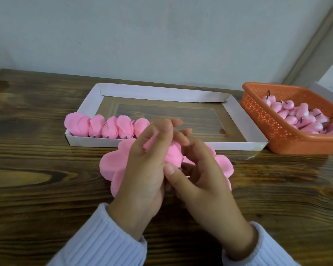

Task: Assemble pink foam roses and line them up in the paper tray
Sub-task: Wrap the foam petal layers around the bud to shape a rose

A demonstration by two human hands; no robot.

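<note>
Rose of pink foam (174,154) clasped in curled left grip (144,166) and right grip (204,173), just before paper tray (96,143).

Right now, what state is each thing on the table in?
paper tray, partly filled
finished roses, five lined up along the tray's near left edge
orange basket, holds pink buds with dark stems
unfinished rose, petals spread, between both hands
left hand, grips the unfinished rose
right hand, grips the unfinished rose

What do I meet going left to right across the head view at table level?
First the row of finished roses → left hand → half-wrapped rose → right hand → orange basket of buds.
</note>
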